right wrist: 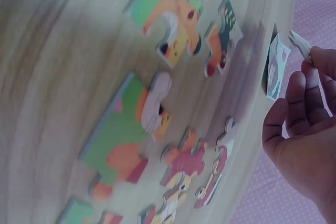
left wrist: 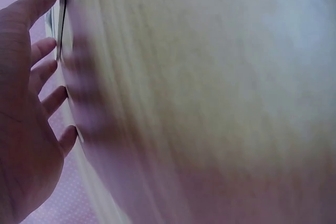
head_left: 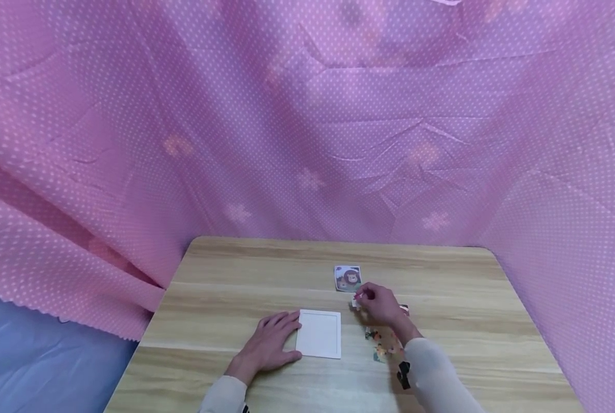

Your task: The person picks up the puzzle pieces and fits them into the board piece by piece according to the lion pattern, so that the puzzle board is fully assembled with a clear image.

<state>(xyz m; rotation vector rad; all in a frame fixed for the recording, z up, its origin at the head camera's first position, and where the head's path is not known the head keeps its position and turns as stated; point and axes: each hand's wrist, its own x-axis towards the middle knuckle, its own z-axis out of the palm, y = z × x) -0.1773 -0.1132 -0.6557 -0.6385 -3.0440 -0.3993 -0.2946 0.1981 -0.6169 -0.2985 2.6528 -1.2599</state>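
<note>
My left hand [head_left: 272, 341] lies on the table with fingers spread. Its fingertips and thumb touch the left edge of a flat white square tray [head_left: 318, 334] with a thin inner border. To the tray's right, my right hand [head_left: 382, 304] pinches a puzzle piece [right wrist: 300, 45] between thumb and index finger, just above the table. Under it in the right wrist view is a pale piece [right wrist: 276, 67] with green and pink marks. Loose colourful puzzle pieces [right wrist: 118, 145] lie below the right hand and forearm, which partly hide them in the head view.
A picture card [head_left: 348, 278] with a lion lies beyond the right hand. The wooden table [head_left: 224, 298] has rounded far corners, and pink dotted cloth [head_left: 307, 143] hangs behind and at both sides. Blue fabric [head_left: 44, 367] shows at lower left.
</note>
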